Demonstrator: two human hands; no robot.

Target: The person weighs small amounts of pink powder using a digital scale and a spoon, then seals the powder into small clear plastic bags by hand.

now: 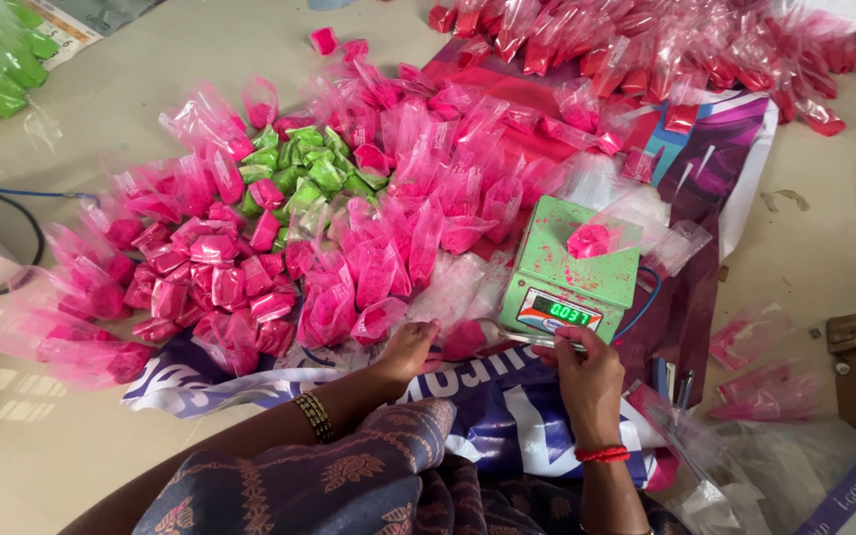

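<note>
Nearest the camera, the person's patterned lap is filling the bottom edge, both forearms reaching forward over a printed sheet spread on the floor. The right hand, a red thread at its wrist, is resting at the near edge of a small green scale; its fingers are curled together against the scale's front, though whether they are pinching something thin there is hard to tell from this angle. The left hand, a beaded bangle on its wrist, is reaching to the near edge of the pink heap, fingers bent and closing on a pink packet lying just beside the scale.

On the scale's top, one packet of pink powder is sitting in its clear bag while the display is glowing. Judging by this, the weighing step is in hand: one bag is being checked while the next is being gathered. The next move probably calls for a steady lift of the weighed bag without spilling powder, since the scale is already dusted pink.

Farther out, the heap of pink packets is spreading across the sheet's left half, ringing a cluster of green packets. Along the sheet's far edge, a row of redder packets is lying.
</note>
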